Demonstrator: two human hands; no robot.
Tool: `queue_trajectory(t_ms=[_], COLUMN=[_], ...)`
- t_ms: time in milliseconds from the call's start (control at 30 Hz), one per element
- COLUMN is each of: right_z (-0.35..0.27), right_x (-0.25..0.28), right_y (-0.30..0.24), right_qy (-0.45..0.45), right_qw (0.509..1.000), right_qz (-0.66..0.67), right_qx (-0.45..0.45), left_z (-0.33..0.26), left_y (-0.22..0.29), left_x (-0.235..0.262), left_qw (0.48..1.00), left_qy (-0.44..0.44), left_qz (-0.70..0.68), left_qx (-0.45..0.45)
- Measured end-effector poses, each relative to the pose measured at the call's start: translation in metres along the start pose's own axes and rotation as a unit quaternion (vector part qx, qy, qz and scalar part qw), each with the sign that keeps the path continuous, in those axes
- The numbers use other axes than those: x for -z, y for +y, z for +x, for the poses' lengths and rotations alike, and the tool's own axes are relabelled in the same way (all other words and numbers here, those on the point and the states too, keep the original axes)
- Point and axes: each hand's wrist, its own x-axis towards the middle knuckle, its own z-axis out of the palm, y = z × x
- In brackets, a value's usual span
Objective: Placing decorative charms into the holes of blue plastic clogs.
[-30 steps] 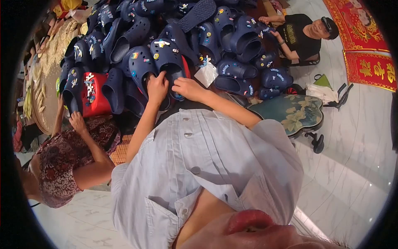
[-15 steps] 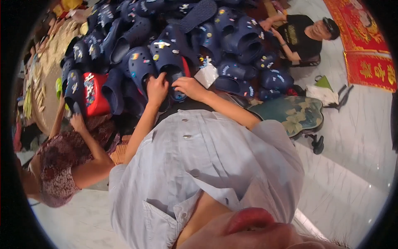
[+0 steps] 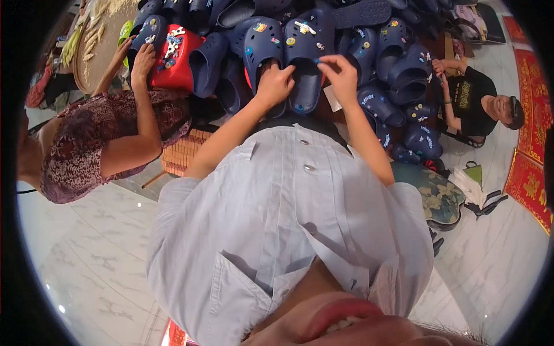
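Observation:
Two navy clogs lie side by side in front of me, toes pointing away. The left clog and the right clog both carry colourful charms on their perforated tops. My left hand is closed at the left clog's opening, its fingers partly hidden inside and its thumb by the right clog's rim. At the right side of the right clog's opening, my right hand pinches a small blue charm between thumb and finger. Part of a white sheet shows below my right wrist.
Many more navy clogs are heaped around. A red box with charms stands at left, where a person in a patterned top handles another clog. A person in black sits at right, near a floral-patterned stool.
My view has shifted, so the clogs appear farther right. My right hand has lifted out of the right clog's opening to its side, with the blue charm now visible. My left hand stays by the clogs.

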Motion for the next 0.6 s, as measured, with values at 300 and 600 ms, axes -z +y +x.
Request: queue_trajectory(t_ms=[300, 600], right_z=[0.054, 0.025], right_x=[0.001, 0.001], right_y=[0.003, 0.046], right_qy=[0.065, 0.064], right_qw=[0.991, 0.996], right_qz=[-0.098, -0.013], right_qx=[0.056, -0.053], left_z=[-0.001, 0.002], left_y=[0.002, 0.004], left_x=[0.001, 0.002], left_qw=[1.000, 1.000], left_qy=[0.001, -0.016], left_qz=[-0.015, -0.009], left_qx=[0.001, 0.000])
